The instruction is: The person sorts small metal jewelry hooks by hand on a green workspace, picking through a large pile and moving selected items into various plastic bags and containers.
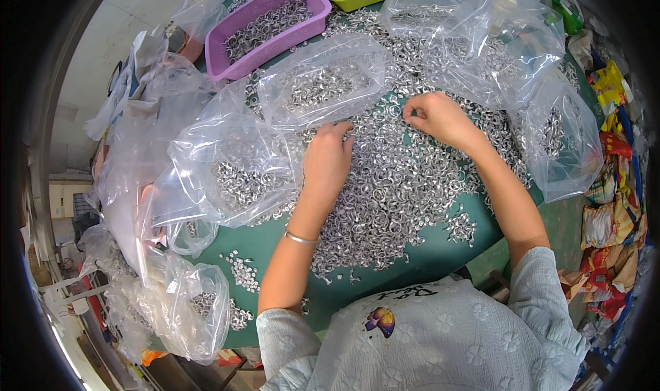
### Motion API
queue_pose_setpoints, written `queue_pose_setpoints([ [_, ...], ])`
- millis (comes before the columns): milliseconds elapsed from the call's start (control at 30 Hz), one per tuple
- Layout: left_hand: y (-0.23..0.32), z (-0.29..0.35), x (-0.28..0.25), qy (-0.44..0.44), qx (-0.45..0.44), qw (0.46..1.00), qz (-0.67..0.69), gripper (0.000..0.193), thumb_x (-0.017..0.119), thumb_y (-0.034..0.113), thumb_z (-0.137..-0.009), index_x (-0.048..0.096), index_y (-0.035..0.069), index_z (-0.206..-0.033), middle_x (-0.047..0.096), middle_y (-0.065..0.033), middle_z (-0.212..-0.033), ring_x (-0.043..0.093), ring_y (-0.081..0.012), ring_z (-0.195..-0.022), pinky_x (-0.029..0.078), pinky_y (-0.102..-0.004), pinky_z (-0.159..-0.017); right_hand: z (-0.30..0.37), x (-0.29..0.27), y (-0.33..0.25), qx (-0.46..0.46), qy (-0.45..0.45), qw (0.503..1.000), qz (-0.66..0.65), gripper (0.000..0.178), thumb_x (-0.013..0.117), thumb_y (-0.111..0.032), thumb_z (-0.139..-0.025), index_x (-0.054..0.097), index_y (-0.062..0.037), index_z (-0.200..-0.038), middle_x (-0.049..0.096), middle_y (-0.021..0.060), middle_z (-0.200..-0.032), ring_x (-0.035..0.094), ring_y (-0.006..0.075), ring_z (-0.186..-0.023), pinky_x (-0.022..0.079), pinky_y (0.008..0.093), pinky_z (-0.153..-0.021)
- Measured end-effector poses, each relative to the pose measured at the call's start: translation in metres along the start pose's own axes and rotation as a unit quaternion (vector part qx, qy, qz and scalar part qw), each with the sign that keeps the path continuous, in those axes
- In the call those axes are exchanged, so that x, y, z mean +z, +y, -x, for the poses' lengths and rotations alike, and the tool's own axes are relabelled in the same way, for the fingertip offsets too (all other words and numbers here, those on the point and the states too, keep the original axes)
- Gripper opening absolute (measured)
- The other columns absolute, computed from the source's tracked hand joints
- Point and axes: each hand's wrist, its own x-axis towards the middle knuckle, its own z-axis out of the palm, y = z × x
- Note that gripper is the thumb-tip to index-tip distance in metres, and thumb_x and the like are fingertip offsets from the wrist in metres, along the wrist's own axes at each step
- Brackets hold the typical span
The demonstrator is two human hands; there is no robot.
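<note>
As the silver pieces (385, 202) are lying heaped before the person, both hands are bending low over them, likely because such small curls are calling for fingertips. Left hand (328, 156) is curling at the heap's ten o'clock, thumb seemingly apart from forefinger; right hand (436, 118) is holding its tips nearly together at one o'clock. Whether either is gripping a piece, I cannot tell. Clear bags (275, 108) are ringing the heap from nine to two o'clock, presumably for short reaches. Farther out at eleven, a purple tub (285, 47) is containing more pieces, probably separating them from the heap.
</note>
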Motion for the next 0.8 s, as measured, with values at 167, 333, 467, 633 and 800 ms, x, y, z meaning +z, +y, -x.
queue_pose_setpoints([
  [167,0.008,-0.008,0.006,-0.047,0.02,0.993,-0.109,0.015,0.066,0.014,-0.076,0.065,0.004,-0.089,0.06,-0.014,-0.083,0.06,-0.0332,-0.075,0.048,-0.0409,-0.065,0.01,0.003,0.007,-0.014,-0.02,0.995,0.094,0.016,0.07,-0.018,-0.072,0.066,-0.0096,-0.085,0.065,0.0127,-0.076,0.063,0.0308,-0.078,0.049,0.0406,-0.068],
  [333,0.006,-0.011,0.009,-0.043,0.089,0.988,-0.121,0.012,0.065,0.013,-0.077,0.06,0.002,-0.078,0.058,-0.0136,-0.08,0.06,-0.033,-0.074,0.048,-0.0412,-0.063,0.019,0.002,0.027,-0.02,0.02,0.998,0.064,0.01,0.064,-0.016,-0.077,0.066,-0.0083,-0.084,0.065,0.014,-0.077,0.063,0.0313,-0.077,0.049,0.0404,-0.068],
  [467,-0.005,-0.003,0.011,0.015,0.099,0.993,-0.056,0.009,0.062,0.009,-0.078,0.059,0.002,-0.081,0.057,-0.0136,-0.079,0.058,-0.0326,-0.068,0.046,-0.0402,-0.06,0.028,-0.004,0.023,0.058,0.053,0.993,0.084,0.011,0.062,-0.015,-0.078,0.065,-0.0079,-0.086,0.065,0.0124,-0.079,0.063,0.0308,-0.075,0.049,0.0414,-0.066],
  [633,0.0,-0.002,-0.006,-0.062,-0.117,0.954,0.268,0.008,0.058,0.009,-0.086,0.059,0.002,-0.086,0.061,-0.0101,-0.085,0.057,-0.0194,-0.067,0.045,-0.0309,-0.057,0.033,0.003,0.009,-0.034,0.064,0.997,0.008,0.013,0.064,-0.013,-0.075,0.064,-0.0086,-0.087,0.065,0.0102,-0.082,0.063,0.0307,-0.077,0.049,0.0414,-0.066],
  [800,0.002,0.007,-0.015,-0.128,-0.256,0.595,0.751,0.009,0.054,0.006,-0.089,0.057,0.001,-0.095,0.06,-0.0148,-0.105,0.057,-0.0158,-0.085,0.051,-0.0246,-0.069,0.032,0.031,0.008,-0.041,0.064,0.988,0.134,0.014,0.067,-0.016,-0.073,0.06,-0.0075,-0.082,0.064,0.0113,-0.077,0.062,0.031,-0.071,0.05,0.0413,-0.062],
])
